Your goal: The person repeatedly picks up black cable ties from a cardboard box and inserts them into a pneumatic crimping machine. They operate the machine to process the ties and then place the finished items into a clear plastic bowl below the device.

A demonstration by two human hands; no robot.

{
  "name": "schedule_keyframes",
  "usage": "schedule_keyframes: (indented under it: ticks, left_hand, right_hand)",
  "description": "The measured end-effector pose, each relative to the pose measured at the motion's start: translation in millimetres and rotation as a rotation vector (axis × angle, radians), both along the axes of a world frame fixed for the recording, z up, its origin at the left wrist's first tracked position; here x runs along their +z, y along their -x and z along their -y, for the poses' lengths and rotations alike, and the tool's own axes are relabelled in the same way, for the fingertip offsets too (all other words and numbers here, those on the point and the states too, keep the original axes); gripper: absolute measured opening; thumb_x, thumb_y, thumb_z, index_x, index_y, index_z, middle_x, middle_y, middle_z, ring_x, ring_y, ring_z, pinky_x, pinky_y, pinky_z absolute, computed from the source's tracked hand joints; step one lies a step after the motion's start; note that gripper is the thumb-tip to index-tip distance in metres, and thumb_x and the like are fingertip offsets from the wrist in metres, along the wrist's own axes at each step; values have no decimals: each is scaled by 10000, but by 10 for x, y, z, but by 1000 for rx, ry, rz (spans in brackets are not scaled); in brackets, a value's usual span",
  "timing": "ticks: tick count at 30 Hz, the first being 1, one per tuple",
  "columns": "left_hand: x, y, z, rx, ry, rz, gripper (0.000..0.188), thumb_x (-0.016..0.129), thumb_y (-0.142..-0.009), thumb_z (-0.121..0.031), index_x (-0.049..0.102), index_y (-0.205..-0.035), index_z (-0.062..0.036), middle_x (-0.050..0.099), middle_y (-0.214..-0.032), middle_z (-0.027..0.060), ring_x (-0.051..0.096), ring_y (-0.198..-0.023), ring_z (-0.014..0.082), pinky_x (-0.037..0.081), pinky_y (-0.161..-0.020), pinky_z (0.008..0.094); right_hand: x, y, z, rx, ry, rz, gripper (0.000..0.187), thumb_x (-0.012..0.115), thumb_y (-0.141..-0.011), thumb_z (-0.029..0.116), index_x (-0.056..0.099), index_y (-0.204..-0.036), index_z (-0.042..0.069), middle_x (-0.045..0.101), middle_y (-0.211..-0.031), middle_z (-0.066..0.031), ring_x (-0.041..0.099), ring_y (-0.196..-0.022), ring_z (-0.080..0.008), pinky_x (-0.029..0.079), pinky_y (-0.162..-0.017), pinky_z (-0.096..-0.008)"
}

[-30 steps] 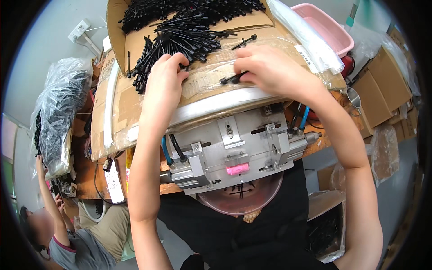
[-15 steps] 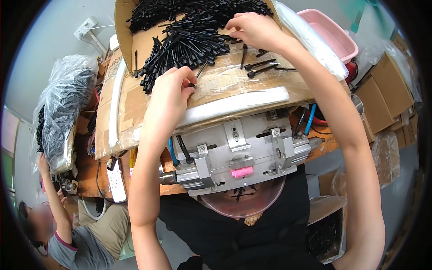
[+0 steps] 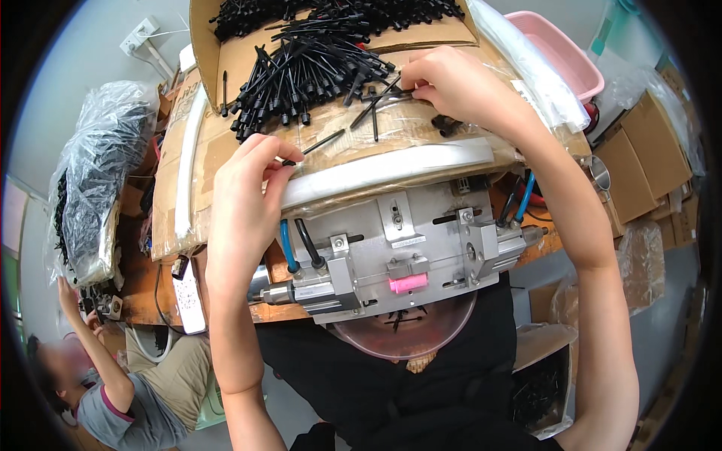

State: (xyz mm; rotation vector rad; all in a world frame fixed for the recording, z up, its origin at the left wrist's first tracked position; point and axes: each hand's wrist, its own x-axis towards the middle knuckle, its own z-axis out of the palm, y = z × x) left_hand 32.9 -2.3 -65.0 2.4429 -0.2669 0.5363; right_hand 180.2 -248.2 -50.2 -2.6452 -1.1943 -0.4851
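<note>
My left hand (image 3: pixel 244 184) is closed in a pinch on the headed end of a thin black plastic rod (image 3: pixel 325 140), whose shaft points up and right over the taped cardboard. My right hand (image 3: pixel 459 86) has thumb and fingertips together on black rods (image 3: pixel 382 98) that cross one another at the right of the pile; how many it grips cannot be told. A large pile of such black rods (image 3: pixel 289 75) spills from an opened cardboard box (image 3: pixel 207 45). Below both hands sits a metal fixture (image 3: pixel 444 240) with a pink block (image 3: pixel 408 283) at its front middle.
Beneath the fixture, a clear bowl (image 3: pixel 451 331) holds several black pieces. White foam strips (image 3: pixel 398 167) edge the cardboard. Blue air hoses (image 3: pixel 287 248) rise beside the fixture. A pink basin (image 3: pixel 553 52) stands far right. At left, another person (image 3: pixel 120 406) reaches toward a plastic-wrapped bundle (image 3: pixel 113 165).
My left hand has drawn down and left with its rod. My right hand has moved slightly down and right, pulling rods from the pile's edge; the loose rods there have shifted.
</note>
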Motion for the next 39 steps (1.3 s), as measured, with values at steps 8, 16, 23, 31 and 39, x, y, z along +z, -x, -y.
schedule_keyframes:
  ticks: [8,16,23,31,39]
  left_hand:
    - [41,-94,46,-114,-14,57,158,628,-826,43,647,-975,-5,609,-911,109,622,-782,224,506,-736,316]
    - [63,-547,133,-195,-109,-38,186,646,-808,52,648,-983,-11,625,-936,72,593,-816,176,491,-771,283]
    - [25,-480,399,-200,4,-8,176,616,-836,48,659,-995,-14,621,-906,67,570,-763,145,482,-740,262]
    - [97,-537,175,-166,-103,16,171,599,-852,43,664,-998,-20,627,-914,51,561,-763,135,469,-715,266]
    - [53,-977,493,-382,-206,236,172,613,-850,28,671,-996,-42,604,-903,80,580,-758,204,467,-692,314]
  right_hand:
    - [-6,290,309,130,-211,166,87,668,-809,72,679,-884,28,642,-909,-112,626,-874,-331,497,-773,-409]
    - [-116,322,598,102,-209,59,111,664,-787,21,664,-897,33,605,-877,-121,608,-855,-339,486,-748,-410]
    - [60,80,180,249,-167,149,132,661,-781,-7,666,-909,28,613,-910,-111,612,-879,-317,490,-756,-398]
    - [66,-178,17,365,-62,260,124,675,-765,17,663,-883,54,563,-888,-81,593,-885,-283,491,-756,-387]
    - [179,168,586,123,-639,-175,91,629,-894,57,654,-962,3,670,-926,-75,634,-793,-187,502,-692,-304]
